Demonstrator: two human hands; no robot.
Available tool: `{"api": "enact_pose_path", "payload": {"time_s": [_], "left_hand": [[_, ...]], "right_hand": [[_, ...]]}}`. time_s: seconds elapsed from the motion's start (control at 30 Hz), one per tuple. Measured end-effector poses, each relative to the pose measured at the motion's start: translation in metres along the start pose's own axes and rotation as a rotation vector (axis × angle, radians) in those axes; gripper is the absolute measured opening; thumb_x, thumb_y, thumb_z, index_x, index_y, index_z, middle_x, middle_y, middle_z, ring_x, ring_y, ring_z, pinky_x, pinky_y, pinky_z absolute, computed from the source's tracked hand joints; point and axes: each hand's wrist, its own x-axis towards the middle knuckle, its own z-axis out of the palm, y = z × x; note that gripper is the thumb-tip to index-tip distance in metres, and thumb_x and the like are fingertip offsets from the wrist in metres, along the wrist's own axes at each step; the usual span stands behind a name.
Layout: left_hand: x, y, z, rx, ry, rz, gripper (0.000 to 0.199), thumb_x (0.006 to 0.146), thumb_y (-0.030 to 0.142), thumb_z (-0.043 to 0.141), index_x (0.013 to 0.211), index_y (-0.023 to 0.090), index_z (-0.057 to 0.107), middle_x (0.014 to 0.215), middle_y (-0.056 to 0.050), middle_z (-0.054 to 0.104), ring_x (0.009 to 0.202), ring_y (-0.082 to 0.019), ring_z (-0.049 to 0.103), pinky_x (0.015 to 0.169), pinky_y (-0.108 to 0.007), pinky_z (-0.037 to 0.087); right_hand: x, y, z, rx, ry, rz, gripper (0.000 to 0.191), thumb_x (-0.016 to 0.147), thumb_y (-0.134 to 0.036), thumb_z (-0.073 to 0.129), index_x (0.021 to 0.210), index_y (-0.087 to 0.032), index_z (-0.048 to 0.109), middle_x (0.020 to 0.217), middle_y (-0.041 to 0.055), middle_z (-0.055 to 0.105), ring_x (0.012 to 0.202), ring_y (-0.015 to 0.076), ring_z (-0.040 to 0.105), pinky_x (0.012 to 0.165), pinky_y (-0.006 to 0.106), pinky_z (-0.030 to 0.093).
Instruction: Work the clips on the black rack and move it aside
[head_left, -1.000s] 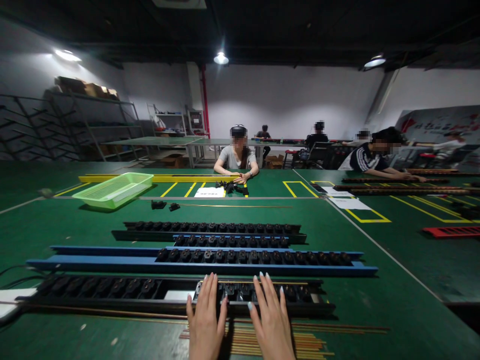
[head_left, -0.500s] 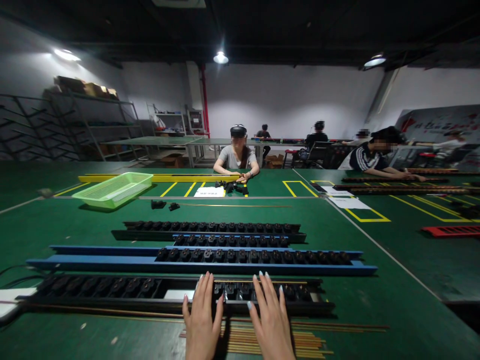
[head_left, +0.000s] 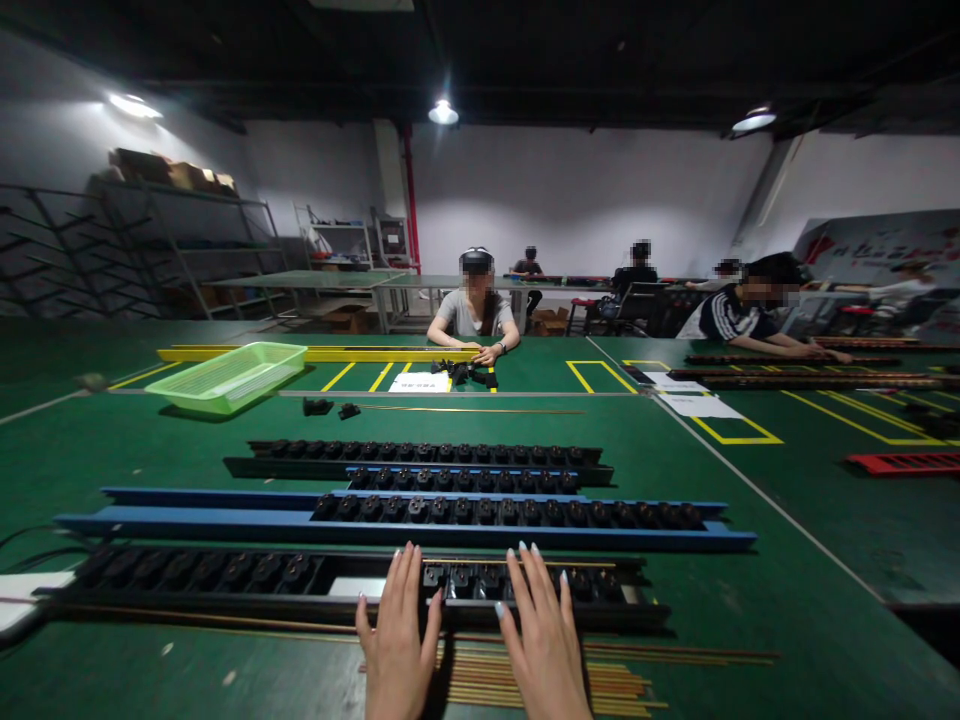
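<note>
Both my hands lie palm down and spread across a long black fixture (head_left: 225,575) with rows of black connector sockets. My left hand (head_left: 397,630) rests over its middle, and my right hand (head_left: 544,640) lies a little further along. Between them, a thin brass rod (head_left: 525,564) runs along the fixture's far side, with my fingertips near it. I cannot tell whether they touch it. Below my hands lies a bundle of loose brass rods (head_left: 540,680) on the green mat. Neither hand visibly grips anything.
Beyond my hands lie a blue-railed fixture (head_left: 405,524) and a black fixture (head_left: 420,465). A green plastic basket (head_left: 229,378) stands further left. A person (head_left: 472,315) sits across the table beside black parts (head_left: 461,373), and a co-worker (head_left: 739,318) leans over the table at right.
My left hand has slid a little to the left along the fixture. My right hand has barely moved.
</note>
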Motion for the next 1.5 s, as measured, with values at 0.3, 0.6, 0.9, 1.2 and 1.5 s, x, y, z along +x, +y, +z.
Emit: {"api": "enact_pose_path", "payload": {"time_s": [0.3,0.6,0.9,1.2,1.5], "left_hand": [[0.002,0.005,-0.002,-0.01,0.008,-0.013,0.061,0.093,0.025,0.039,0.148,0.03,0.012,0.143,-0.009,0.047,0.131,-0.022,0.043,0.112,-0.052,0.013],[0.002,0.017,-0.001,-0.027,-0.019,0.043,0.061,0.092,0.023,0.039,0.147,0.03,0.015,0.141,-0.008,0.049,0.128,-0.021,0.047,0.113,-0.05,0.009],[0.005,0.026,-0.001,0.003,-0.009,0.132,0.06,0.091,0.025,0.039,0.148,0.024,0.018,0.144,-0.009,0.045,0.132,-0.021,0.041,0.114,-0.049,0.002],[0.005,0.037,0.003,-0.003,-0.032,0.191,0.061,0.09,0.024,0.039,0.148,0.024,0.019,0.14,-0.008,0.05,0.129,-0.02,0.045,0.115,-0.047,-0.003],[0.005,0.045,-0.001,-0.012,-0.039,0.229,0.062,0.09,0.021,0.039,0.148,0.022,0.016,0.143,-0.008,0.046,0.132,-0.019,0.042,0.114,-0.046,-0.008]], "right_hand": [[0.0,0.0,-0.001,-0.015,-0.007,-0.005,0.051,0.097,-0.039,0.029,0.147,-0.03,0.023,0.151,0.0016,0.033,0.139,0.0206,0.03,0.111,0.051,0.03],[0.0,0.002,0.0,0.011,0.001,-0.013,0.052,0.097,-0.039,0.03,0.147,-0.031,0.022,0.15,0.0024,0.033,0.139,0.0214,0.03,0.11,0.05,0.031],[0.001,0.01,0.0,0.008,-0.055,-0.067,0.054,0.097,-0.041,0.031,0.148,-0.03,0.017,0.151,0.0025,0.031,0.138,0.0222,0.031,0.106,0.049,0.038],[0.0,0.009,0.002,0.011,-0.032,-0.073,0.055,0.096,-0.041,0.032,0.148,-0.03,0.018,0.151,0.0029,0.032,0.138,0.0222,0.031,0.107,0.048,0.037],[0.004,0.007,-0.007,0.005,-0.113,-0.05,0.053,0.097,-0.044,0.029,0.147,-0.028,0.024,0.151,0.0021,0.029,0.138,0.0222,0.03,0.107,0.05,0.037]]}}
